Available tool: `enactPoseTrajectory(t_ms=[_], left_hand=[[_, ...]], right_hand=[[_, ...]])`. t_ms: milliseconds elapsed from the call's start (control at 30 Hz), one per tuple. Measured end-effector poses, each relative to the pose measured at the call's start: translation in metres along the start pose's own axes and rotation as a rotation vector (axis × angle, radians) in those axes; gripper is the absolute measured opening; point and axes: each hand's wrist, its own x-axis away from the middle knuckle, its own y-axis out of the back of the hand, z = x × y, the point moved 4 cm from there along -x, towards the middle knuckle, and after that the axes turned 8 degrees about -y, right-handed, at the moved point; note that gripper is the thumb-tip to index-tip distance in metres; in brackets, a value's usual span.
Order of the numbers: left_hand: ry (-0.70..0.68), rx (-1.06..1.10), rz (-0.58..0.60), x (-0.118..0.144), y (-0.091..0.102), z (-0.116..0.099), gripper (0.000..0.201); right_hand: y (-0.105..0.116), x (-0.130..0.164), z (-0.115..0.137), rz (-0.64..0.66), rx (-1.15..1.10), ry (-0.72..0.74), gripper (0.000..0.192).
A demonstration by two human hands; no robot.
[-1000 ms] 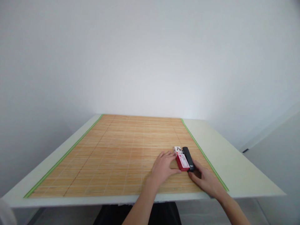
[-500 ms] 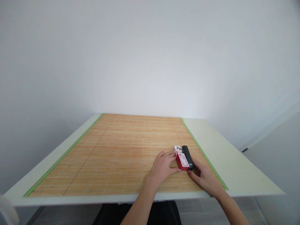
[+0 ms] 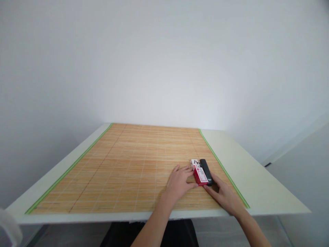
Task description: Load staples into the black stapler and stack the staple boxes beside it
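At the far left, at about eight o'clock in the view, a blurred pale edge (image 3: 9, 228) shows at the frame's corner, too unclear to name; next to it the pale table (image 3: 259, 178) begins, covered across most of its top by a bamboo mat (image 3: 128, 164) with green borders along its left and right sides. Toward five o'clock of the mat's middle, the left hand (image 3: 178, 183) lies flat on the mat, fingers spread and loosely open, its thumb and fingertips touching the left side and near end of a red and white box (image 3: 199, 174); it presses against the box rather than clasping it. The box lies flat on the mat near the right green border, its long side pointing toward twelve o'clock. Just beside it, touching its right side, lies a black bar (image 3: 206, 171), set the same way. At four o'clock of the box, the right hand (image 3: 224, 195) rests on the mat, fingers extended and open, fingertips at the near end of the black bar; whether they touch it cannot be told.
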Motion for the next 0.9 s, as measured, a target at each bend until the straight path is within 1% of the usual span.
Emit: enactPoseTrajectory(t_ms=[167,500,633,900], left_hand=[[0.002,0.005,0.001,0.0006,0.0013,-0.0011,0.06],[0.016,-0.003,0.003,0.0003,-0.0008,0.0004,0.06],[0.0,0.009,-0.006,0.0013,-0.0012,0.0017,0.059],[0.021,0.003,0.021,0.0001,-0.0016,0.0027,0.058]], right_hand=[[-0.0004,-0.0001,-0.0006,-0.018,-0.004,-0.01,0.065],[0.0003,-0.0029,0.0007,0.032,-0.067,-0.062,0.069],[0.0007,-0.0019,0.0025,0.03,-0.073,-0.052,0.066],[0.0023,-0.0008,0.0061,0.008,-0.063,-0.038,0.064]])
